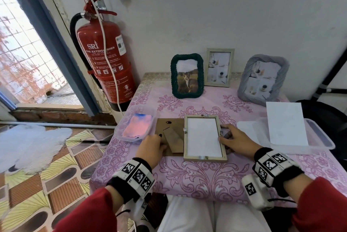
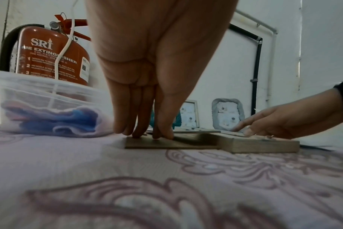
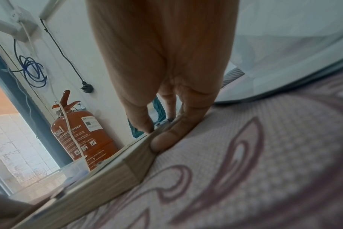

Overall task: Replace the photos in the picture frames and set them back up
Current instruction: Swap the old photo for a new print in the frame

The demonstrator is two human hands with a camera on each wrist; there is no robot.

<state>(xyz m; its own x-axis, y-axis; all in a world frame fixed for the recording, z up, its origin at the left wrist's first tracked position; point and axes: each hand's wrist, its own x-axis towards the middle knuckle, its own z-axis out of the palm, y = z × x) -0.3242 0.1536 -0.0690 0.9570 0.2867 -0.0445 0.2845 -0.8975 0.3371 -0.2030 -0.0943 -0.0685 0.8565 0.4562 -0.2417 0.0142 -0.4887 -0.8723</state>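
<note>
Four frames (image 1: 187, 76) (image 1: 219, 67) (image 1: 262, 79) (image 1: 204, 158), two tubs (image 1: 118, 130) (image 1: 323, 138), maybe one lid (image 1: 246, 128)

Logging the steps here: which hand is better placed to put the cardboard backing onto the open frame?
Likely left: the left hand touches the backing board, lying just left of the wooden frame, while the right hand rests on the frame's right edge.

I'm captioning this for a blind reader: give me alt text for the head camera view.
A wooden frame lies face down on a pink tablecloth, the left hand pressing the loose backing board beside it, the right hand touching its right edge. A green frame, a pale frame and a grey frame stand behind it.
</note>
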